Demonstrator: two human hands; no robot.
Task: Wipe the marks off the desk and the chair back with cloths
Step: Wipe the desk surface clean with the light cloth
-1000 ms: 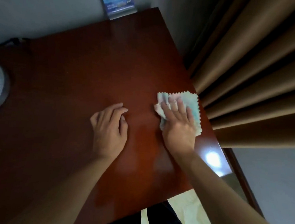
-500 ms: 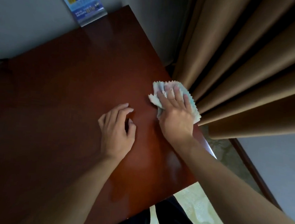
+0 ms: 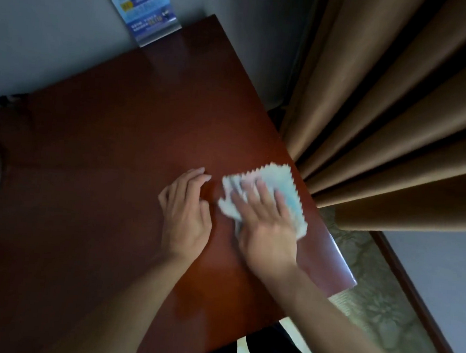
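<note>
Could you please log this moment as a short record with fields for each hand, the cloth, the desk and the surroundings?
right hand: flat on the cloth, pressing it to the desk, blurred
left hand: rests on the desk beside the cloth, holds nothing
cloth: pale, zigzag edge, near the desk's right edge
desk: reddish-brown, glossy
curtain: brown, right of the desk
chair: not in view
</note>
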